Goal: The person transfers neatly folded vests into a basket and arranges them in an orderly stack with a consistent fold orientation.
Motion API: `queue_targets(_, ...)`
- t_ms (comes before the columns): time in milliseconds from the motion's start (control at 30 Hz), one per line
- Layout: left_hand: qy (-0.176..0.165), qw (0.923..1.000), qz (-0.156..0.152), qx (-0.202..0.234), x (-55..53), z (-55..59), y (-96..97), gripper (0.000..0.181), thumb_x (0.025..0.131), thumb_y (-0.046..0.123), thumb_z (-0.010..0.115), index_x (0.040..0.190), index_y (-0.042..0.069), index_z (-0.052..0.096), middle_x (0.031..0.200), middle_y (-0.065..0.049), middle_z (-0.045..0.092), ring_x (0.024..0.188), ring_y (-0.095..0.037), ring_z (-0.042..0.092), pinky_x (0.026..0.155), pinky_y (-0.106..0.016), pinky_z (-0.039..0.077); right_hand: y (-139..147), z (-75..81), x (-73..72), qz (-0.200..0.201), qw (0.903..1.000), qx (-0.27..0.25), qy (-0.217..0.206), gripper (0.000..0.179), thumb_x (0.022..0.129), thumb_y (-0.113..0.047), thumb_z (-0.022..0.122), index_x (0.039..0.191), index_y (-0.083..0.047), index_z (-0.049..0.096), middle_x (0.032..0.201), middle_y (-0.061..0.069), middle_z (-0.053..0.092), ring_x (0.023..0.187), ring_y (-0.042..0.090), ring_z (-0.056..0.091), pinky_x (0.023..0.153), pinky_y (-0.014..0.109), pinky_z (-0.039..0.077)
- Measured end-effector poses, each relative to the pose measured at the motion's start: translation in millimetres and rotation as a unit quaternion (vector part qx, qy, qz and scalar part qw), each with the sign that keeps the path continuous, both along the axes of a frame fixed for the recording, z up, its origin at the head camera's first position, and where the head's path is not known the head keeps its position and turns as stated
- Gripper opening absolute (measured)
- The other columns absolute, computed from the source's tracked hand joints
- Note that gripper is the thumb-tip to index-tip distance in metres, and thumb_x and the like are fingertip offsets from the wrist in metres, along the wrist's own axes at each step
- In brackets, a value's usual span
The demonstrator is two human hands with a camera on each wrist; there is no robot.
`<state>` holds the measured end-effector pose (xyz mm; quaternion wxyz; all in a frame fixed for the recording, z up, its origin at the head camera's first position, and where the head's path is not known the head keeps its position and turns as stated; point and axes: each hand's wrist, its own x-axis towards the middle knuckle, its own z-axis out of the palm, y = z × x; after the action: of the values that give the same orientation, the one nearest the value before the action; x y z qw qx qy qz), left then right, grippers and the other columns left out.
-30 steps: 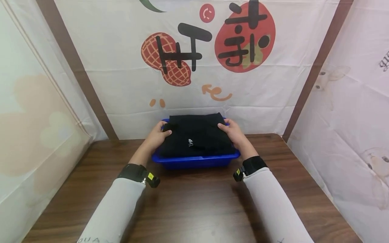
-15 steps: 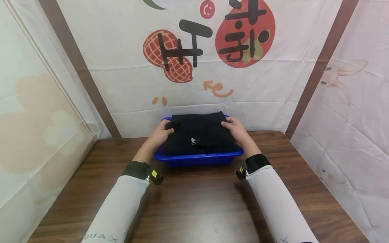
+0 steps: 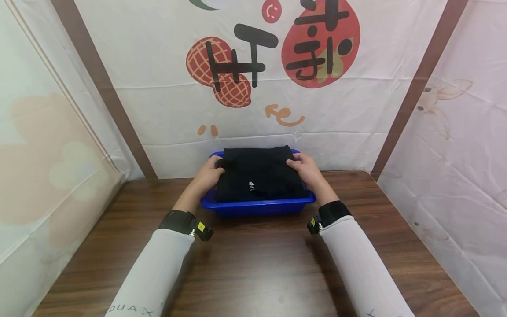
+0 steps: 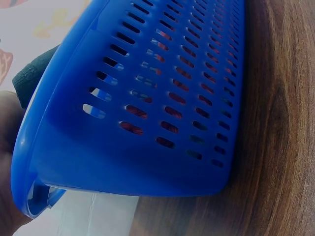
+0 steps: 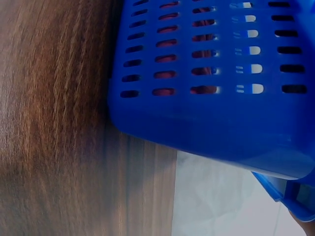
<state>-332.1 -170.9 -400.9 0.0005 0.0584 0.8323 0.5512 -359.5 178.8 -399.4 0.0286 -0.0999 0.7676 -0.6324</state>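
Note:
A folded black garment [image 3: 263, 174] with a small white print lies on top in a blue plastic basket [image 3: 263, 208], covering most of its opening. At the left side my left hand [image 3: 208, 175] pinches the garment's edge, thumb on top; its other fingers are mostly hidden. Opposite it, my right hand [image 3: 309, 171] holds the right edge, with the thumb also over the cloth. In the left wrist view, part of the left hand [image 4: 9, 162] shows beside the basket rim. The right wrist view shows mainly the slotted basket wall [image 5: 206, 118], with reddish material behind the slots.
The basket stands on a brown wood-grain table [image 3: 253, 268], close to its back edge. Behind it hangs a white printed cloth [image 3: 158, 105], and more cloth walls the left and right sides. Black camera straps [image 3: 176, 222] circle both wrists.
The view has shifted slightly. Both hands keep their places at the garment's sides. The garment's left front corner has drawn a little inward, showing more basket rim there.

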Motion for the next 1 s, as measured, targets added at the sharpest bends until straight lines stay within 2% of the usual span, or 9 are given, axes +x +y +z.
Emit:
queue_targets(133, 0.002, 0.9999, 0.004, -0.015, -1.0, -0.2, 1.5, 0.025, 0.106, 0.015, 0.046, 0.130, 0.009, 0.046, 0.116, -0.022, 0.060, 0.077, -0.027, 0.067, 0.061, -0.038, 0.058, 0.2, -0.2, -0.6, -0.013, 0.9991, 0.039, 0.010, 0.047, 0.102, -0.031, 0.063, 0.140, -0.003, 0.056, 0.126, 0.016, 0.067, 0.104, 0.026, 0.068, 0.091, 0.040, 0.056)
queue_targets(300, 0.008, 0.9990, 0.011, -0.042, -3.5, -0.7, 4.2, 0.025, 0.105, 0.016, 0.047, 0.130, 0.011, 0.048, 0.116, -0.022, 0.060, 0.078, -0.029, 0.066, 0.058, -0.038, 0.058, 1.2, -2.2, -4.3, -0.028, 0.9967, 0.075, 0.013, 0.057, 0.100, -0.035, 0.066, 0.145, -0.002, 0.053, 0.140, 0.015, 0.060, 0.122, 0.029, 0.059, 0.105, 0.046, 0.048)
queue_targets(433, 0.016, 0.9975, 0.013, -0.067, -5.4, -0.7, 6.1, 0.027, 0.105, 0.017, 0.048, 0.131, 0.011, 0.048, 0.116, -0.022, 0.060, 0.077, -0.031, 0.064, 0.056, -0.037, 0.056, 2.1, -3.4, -5.8, -0.030, 0.9964, 0.078, 0.017, 0.056, 0.100, -0.036, 0.067, 0.143, -0.003, 0.056, 0.139, 0.015, 0.062, 0.123, 0.031, 0.059, 0.106, 0.048, 0.047)
queue_targets(600, 0.022, 0.9950, 0.016, -0.096, -6.9, -0.6, 8.7, 0.030, 0.104, 0.017, 0.049, 0.134, 0.014, 0.049, 0.115, -0.021, 0.062, 0.075, -0.030, 0.064, 0.054, -0.037, 0.056, 3.4, -4.3, -6.9, -0.040, 0.9930, 0.108, 0.029, 0.060, 0.100, -0.037, 0.067, 0.147, -0.003, 0.053, 0.144, 0.016, 0.058, 0.129, 0.030, 0.057, 0.109, 0.048, 0.045)
queue_targets(867, 0.031, 0.9917, 0.017, -0.123, -7.1, -2.3, 10.8, 0.033, 0.103, 0.017, 0.048, 0.136, 0.015, 0.048, 0.117, -0.020, 0.062, 0.078, -0.031, 0.065, 0.055, -0.036, 0.057, -1.0, -5.6, -11.0, -0.043, 0.9869, 0.145, 0.056, 0.056, 0.099, -0.031, 0.068, 0.144, -0.001, 0.053, 0.129, 0.020, 0.067, 0.111, 0.032, 0.066, 0.097, 0.048, 0.052)
queue_targets(1000, 0.031, 0.9909, 0.025, -0.129, -6.5, -4.1, 9.3, 0.036, 0.102, 0.017, 0.048, 0.139, 0.015, 0.047, 0.120, -0.019, 0.062, 0.079, -0.032, 0.065, 0.055, -0.037, 0.057, -3.8, -6.3, -12.8, -0.042, 0.9844, 0.159, 0.063, 0.057, 0.099, -0.031, 0.068, 0.144, 0.000, 0.053, 0.134, 0.020, 0.064, 0.116, 0.031, 0.064, 0.100, 0.047, 0.051)
